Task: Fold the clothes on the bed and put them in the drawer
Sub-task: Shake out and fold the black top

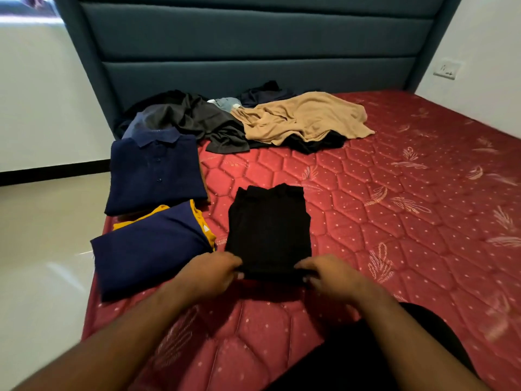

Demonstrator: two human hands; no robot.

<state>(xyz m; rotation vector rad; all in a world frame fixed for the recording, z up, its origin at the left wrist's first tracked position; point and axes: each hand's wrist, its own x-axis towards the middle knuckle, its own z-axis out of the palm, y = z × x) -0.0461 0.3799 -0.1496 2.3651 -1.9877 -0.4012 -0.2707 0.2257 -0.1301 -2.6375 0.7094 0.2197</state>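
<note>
I have a folded black garment (pixel 269 230) lying flat on the red quilted mattress (pixel 394 221), right in front of me. My left hand (pixel 214 273) grips its near left corner, fingers curled down over the edge of the cloth. My right hand (pixel 328 273) does the same at the near right corner, thumb and fingers pinching the fabric between them. Both hands sit at the garment's near hem, well apart from each other, with the black cloth stretched between.

To my left lie two finished pieces — a folded navy polo shirt (pixel 155 173) with its collar and buttons facing up, and nearer to me a folded navy garment (pixel 149 249) resting on top of something yellow (pixel 201 221) that peeks out along its far edge. The navy garment lies just beside the black one (the two nearly touch at the corner by my left hand).

Further up the bed, near the blue-grey padded headboard (pixel 253 43), sits the unfolded heap: a tan garment (pixel 304 119) spread loosely on the right, dark grey clothes (pixel 203 119) crumpled on the left, and some dark pieces behind and under them that I cannot tell apart. A wall socket (pixel 447 69) shows on the white wall to the right.
</note>
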